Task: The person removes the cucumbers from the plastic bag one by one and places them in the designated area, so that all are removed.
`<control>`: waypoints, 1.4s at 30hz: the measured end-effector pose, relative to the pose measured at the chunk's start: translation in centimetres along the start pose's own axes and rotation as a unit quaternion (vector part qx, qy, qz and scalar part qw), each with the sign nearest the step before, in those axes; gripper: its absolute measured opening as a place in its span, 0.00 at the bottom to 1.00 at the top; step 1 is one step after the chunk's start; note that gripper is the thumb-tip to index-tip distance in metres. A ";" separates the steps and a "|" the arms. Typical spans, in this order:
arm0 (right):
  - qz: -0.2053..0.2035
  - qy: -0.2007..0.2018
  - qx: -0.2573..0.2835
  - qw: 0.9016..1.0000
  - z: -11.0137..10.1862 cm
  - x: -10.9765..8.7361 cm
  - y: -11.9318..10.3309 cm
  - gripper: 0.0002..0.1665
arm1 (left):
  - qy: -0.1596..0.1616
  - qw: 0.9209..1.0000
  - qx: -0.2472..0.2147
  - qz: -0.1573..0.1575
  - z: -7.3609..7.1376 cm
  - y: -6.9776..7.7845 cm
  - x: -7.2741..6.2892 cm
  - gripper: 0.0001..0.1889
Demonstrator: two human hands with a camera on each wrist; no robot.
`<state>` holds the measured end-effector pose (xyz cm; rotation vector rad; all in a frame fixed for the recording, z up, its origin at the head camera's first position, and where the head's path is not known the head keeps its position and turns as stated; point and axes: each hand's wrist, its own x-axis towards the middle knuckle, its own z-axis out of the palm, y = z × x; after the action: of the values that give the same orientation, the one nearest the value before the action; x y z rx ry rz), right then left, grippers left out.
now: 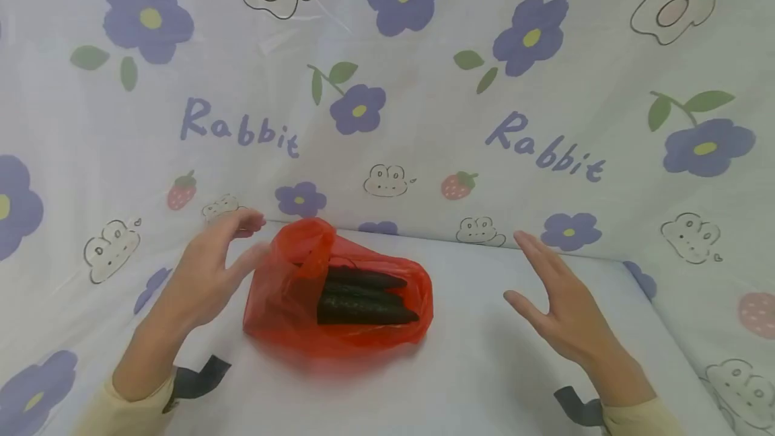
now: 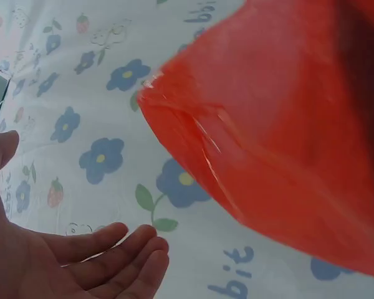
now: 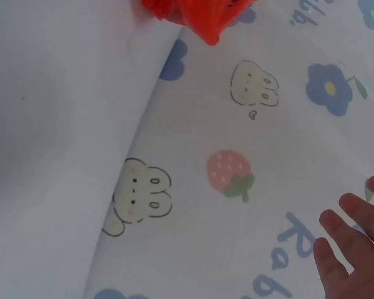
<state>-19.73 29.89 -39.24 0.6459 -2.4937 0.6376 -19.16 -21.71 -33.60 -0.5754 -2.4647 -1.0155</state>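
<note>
A red plastic bag (image 1: 278, 321) lies on the white table with its mouth facing right. Dark green cucumbers (image 1: 366, 307) show in the opening, their other ends hidden inside the bag. My left hand (image 1: 206, 271) hovers just left of the bag, thumb spread from loosely bent fingers, holding nothing. In the left wrist view the bag (image 2: 255, 124) fills the upper right, apart from the hand's fingers (image 2: 140, 252). To the right of the bag, my right hand (image 1: 563, 308) is raised over the table with fingers extended and nothing in it.
The white tabletop (image 1: 466, 369) meets a hanging cloth (image 1: 424, 147) at the back, printed with purple flowers, rabbits, strawberries and the word "Rabbit". The cloth also rises along the left and right sides. Dark straps (image 1: 200, 379) sit at both wrists.
</note>
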 end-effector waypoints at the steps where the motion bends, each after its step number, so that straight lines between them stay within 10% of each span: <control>1: -0.002 -0.002 0.001 1.000 0.2 0.2 -0.1 0.54 | -0.008 1.000 -0.006 -0.005 0.2 0.3 0.3 0.25; 23: -0.009 -0.044 0.047 0.998 4.6 3.5 -3.4 0.40 | -0.095 0.986 -0.046 -0.132 3.9 2.2 2.3 0.34; 42: 0.001 -0.110 0.097 0.989 9.0 5.0 -6.4 0.34 | -0.105 0.986 -0.003 -0.131 5.5 2.5 2.8 0.36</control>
<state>-23.07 18.49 -41.45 0.8260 -2.6540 0.8596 -21.41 -15.50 -34.32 -0.3827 -2.7816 -1.1091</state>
